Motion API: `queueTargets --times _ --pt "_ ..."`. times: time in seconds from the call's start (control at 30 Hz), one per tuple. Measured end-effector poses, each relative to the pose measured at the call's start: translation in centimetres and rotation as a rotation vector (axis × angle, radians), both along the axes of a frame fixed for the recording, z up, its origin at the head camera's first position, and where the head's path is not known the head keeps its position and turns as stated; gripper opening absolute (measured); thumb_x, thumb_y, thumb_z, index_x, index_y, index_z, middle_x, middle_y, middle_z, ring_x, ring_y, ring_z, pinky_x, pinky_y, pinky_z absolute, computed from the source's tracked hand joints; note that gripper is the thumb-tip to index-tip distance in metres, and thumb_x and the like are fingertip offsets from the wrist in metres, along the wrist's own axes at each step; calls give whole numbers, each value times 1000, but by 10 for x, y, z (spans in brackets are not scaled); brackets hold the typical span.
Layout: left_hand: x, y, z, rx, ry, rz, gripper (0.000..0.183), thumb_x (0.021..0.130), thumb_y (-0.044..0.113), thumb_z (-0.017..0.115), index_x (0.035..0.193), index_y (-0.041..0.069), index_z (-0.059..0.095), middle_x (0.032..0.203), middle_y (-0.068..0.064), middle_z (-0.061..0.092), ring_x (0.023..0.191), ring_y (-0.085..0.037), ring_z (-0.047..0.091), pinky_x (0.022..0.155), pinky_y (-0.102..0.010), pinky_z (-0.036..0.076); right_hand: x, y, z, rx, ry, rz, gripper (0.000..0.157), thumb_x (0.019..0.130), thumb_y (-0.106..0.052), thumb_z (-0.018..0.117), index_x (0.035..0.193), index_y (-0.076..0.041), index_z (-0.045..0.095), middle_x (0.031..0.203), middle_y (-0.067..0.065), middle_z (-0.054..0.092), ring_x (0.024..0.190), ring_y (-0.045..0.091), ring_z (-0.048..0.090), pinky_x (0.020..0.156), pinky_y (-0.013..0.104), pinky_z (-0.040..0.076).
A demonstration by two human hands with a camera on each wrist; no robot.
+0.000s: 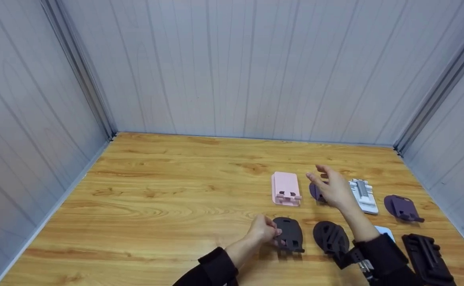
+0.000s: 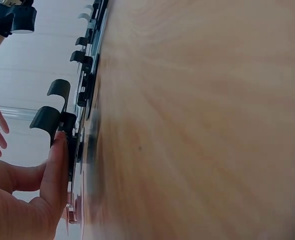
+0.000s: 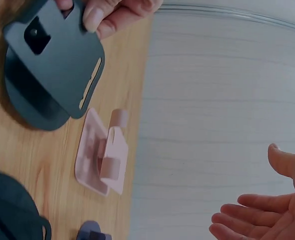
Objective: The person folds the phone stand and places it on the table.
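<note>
My left hand (image 1: 260,230) pinches the left edge of a black folding phone stand (image 1: 289,232) with a rounded base. In the right wrist view, the thumb and fingers (image 3: 117,20) hold this stand (image 3: 62,65) near its slots; its plate leans over the base. My right hand (image 1: 333,188) hovers over the far row of stands with thumb and fingers apart and holds nothing. Under it a dark purple phone stand (image 1: 314,191) is partly hidden. A pink phone stand (image 1: 287,182) lies left of that one.
Right of my left hand lies a round black stand (image 1: 330,237). Farther right are a white stand (image 1: 364,198), another purple stand (image 1: 405,208), a pale blue object (image 1: 385,231) partly behind my sleeve, and a black rectangular stand (image 1: 426,254). Panel walls (image 1: 232,71) enclose the wooden table (image 1: 156,214).
</note>
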State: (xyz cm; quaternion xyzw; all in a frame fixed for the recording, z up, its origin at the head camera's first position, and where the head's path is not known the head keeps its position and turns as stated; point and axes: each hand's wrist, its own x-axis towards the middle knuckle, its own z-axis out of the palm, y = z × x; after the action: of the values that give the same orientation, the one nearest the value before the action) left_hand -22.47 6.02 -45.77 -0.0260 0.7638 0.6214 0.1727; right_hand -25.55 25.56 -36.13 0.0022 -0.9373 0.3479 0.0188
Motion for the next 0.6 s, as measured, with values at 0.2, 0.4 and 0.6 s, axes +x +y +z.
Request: queueTargets --times 0.2,0.4,0.6 --pt "-6 0 -2 -63 8 6 15 94 -16 70 83 -7 66 88 -12 68 77 -32 82 64 -27 67 -5 0 4 119 -43 19 73 113 -32 61 162 14 32 163 43 37 147 61 43 118 72 44" --pt "-9 0 -1 -119 18 -21 10 94 -14 72 88 -7 68 87 -13 71 77 -30 82 67 -28 68 -11 2 5 170 -30 42 79 112 -31 63 163 17 26 165 45 30 151 63 34 124 72 35" --pt "-6 -11 11 -222 89 -130 25 102 9 75 120 -8 69 95 -15 72 77 -28 76 67 -29 65 -13 8 1 207 -5 83 89 111 -35 64 163 19 18 168 47 17 156 64 20 129 74 24"
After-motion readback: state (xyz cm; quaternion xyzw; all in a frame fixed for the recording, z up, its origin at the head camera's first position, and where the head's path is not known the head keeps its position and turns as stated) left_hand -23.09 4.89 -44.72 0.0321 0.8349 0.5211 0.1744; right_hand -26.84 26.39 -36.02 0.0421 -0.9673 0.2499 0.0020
